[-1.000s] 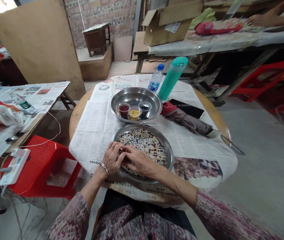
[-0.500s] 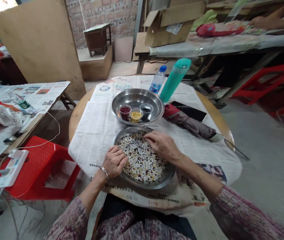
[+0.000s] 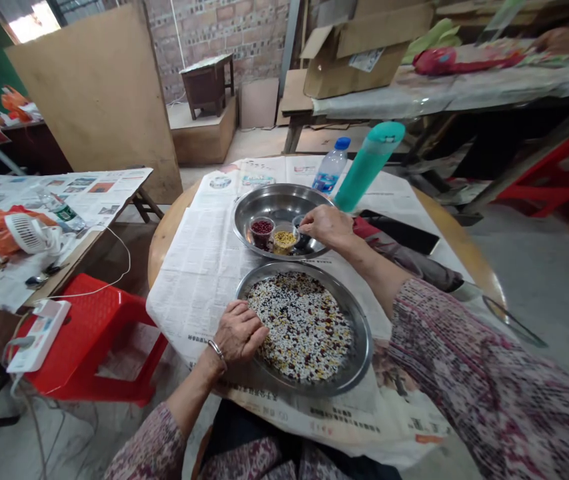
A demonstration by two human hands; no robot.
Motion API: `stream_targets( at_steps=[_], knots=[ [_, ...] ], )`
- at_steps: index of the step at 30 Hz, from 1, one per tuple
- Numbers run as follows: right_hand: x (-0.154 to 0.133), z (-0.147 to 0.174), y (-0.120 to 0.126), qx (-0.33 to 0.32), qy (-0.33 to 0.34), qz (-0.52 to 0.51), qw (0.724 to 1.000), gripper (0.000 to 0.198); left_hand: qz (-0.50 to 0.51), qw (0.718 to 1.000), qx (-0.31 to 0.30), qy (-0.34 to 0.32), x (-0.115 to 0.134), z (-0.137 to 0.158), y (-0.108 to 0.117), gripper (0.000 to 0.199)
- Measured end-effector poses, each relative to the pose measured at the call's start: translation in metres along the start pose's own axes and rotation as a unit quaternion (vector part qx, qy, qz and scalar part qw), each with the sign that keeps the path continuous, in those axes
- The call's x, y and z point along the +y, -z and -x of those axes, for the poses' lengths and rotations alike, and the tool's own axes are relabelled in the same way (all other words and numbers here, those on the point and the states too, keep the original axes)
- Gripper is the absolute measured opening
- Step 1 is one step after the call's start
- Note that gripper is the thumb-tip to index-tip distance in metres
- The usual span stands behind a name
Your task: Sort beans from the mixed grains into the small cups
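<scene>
The near metal basin (image 3: 364, 373) holds a mix of white grains with black, dark red and yellow beans. My left hand (image 3: 241, 331) is closed over its left rim, fingers curled together. Behind it, a second metal basin (image 3: 244, 203) holds a cup of red beans (image 3: 262, 228), a cup of yellow beans (image 3: 284, 239) and a clear cup (image 3: 298, 221) mostly covered by my right hand (image 3: 327, 227). That hand hangs over the covered cup with its fingertips pinched; whatever they hold is hidden.
A bottle of water (image 3: 331, 167), a teal flask (image 3: 370, 167), a dark folded umbrella (image 3: 414, 260) and a black phone (image 3: 404, 232) are on the newspaper-covered table (image 3: 179, 267). A red stool (image 3: 94, 340) with a power strip (image 3: 39, 333) stands at left. A co-worker's hand (image 3: 561, 40) shows far right.
My right hand has moved from the mixed beans in the near basin, up and forward to the cup in the far basin. My left hand stays at the rim. The view has shifted slightly.
</scene>
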State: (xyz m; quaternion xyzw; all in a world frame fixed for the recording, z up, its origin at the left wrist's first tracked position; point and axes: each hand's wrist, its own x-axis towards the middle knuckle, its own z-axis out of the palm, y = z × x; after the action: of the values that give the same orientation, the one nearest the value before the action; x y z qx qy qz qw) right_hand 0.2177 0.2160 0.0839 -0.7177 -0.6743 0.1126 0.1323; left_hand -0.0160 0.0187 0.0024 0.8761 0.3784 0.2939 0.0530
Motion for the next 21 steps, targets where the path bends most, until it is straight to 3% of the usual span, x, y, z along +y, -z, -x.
stream_targets(
  at_steps=[4, 11, 21],
  knots=[
    [-0.001, -0.009, -0.002, -0.040, -0.025, -0.001, 0.999, 0.024, -0.014, 1.000, -0.015, 0.003, 0.000, 0.000, 0.000, 0.041],
    [-0.001, -0.002, -0.005, -0.027, -0.003, 0.033, 0.999, 0.020, -0.014, 1.000, -0.006, -0.002, -0.001, 0.002, -0.002, 0.042],
    [0.014, -0.001, -0.015, 0.045, 0.038, 0.000, 0.998, 0.019, -0.023, 1.000, -0.006, 0.005, -0.001, 0.003, -0.004, 0.042]
  ],
)
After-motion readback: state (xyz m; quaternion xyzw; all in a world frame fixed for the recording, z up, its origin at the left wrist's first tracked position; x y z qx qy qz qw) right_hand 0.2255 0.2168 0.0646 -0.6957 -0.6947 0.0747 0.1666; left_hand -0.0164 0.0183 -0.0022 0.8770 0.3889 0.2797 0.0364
